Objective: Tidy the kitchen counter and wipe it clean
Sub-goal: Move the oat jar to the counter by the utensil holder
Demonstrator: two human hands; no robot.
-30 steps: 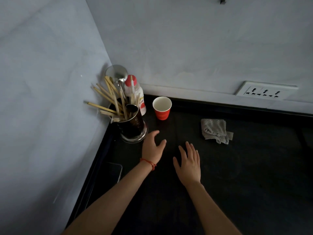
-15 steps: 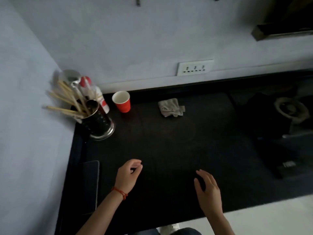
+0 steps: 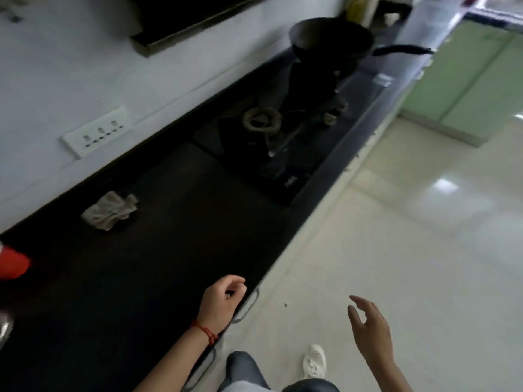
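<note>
The black counter (image 3: 158, 250) runs from lower left to upper right. A crumpled grey cloth (image 3: 109, 210) lies on it near the back wall. A red paper cup (image 3: 12, 264) shows at the left edge, partly cut off. My left hand (image 3: 222, 302), with a red string on the wrist, hovers over the counter's front edge with loosely curled fingers and holds nothing. My right hand (image 3: 369, 328) hangs out over the floor, fingers relaxed and empty.
A gas hob (image 3: 263, 124) is set into the counter further right, with a black wok (image 3: 331, 38) on its far burner. A socket strip (image 3: 97, 135) is on the white wall. Pale tiled floor (image 3: 410, 236) and a green cabinet (image 3: 467, 89) lie to the right.
The view has swung right and away from the corner. The utensil holder has left the frame. Both hands have drawn back from the counter, the right one now over the floor.
</note>
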